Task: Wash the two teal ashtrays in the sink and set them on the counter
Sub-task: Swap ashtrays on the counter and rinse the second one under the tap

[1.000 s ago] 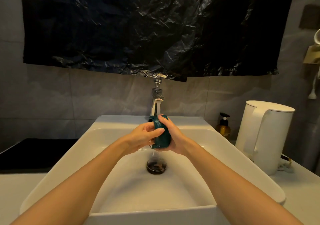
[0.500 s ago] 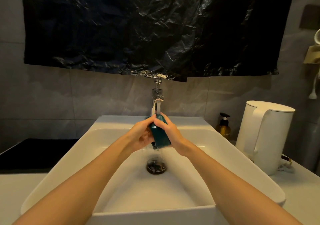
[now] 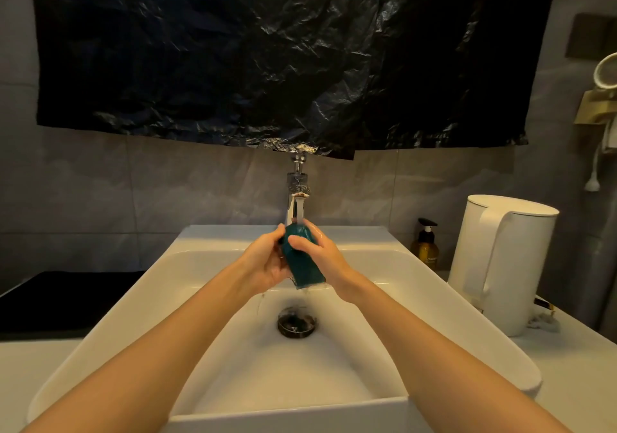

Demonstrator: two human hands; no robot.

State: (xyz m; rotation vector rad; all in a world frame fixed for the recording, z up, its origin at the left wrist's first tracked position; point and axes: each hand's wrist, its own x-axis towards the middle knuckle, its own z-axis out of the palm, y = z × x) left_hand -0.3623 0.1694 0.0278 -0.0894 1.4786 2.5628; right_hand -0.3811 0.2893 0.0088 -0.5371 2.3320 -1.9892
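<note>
The teal ashtray point(image 3: 303, 260) stands on edge under the faucet's point(image 3: 297, 189) stream. The left hand point(image 3: 265, 264) curls round one side and the right hand point(image 3: 322, 253) pinches the other. Below the grip lies the sink's point(image 3: 434, 302) drain point(image 3: 296, 322); to its right stands a white kettle point(image 3: 504, 265).

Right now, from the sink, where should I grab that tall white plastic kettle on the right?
Grip the tall white plastic kettle by its upright loop handle. That handle faces the white ceramic sink, so the right hand would probably come in from the sink side.
</note>
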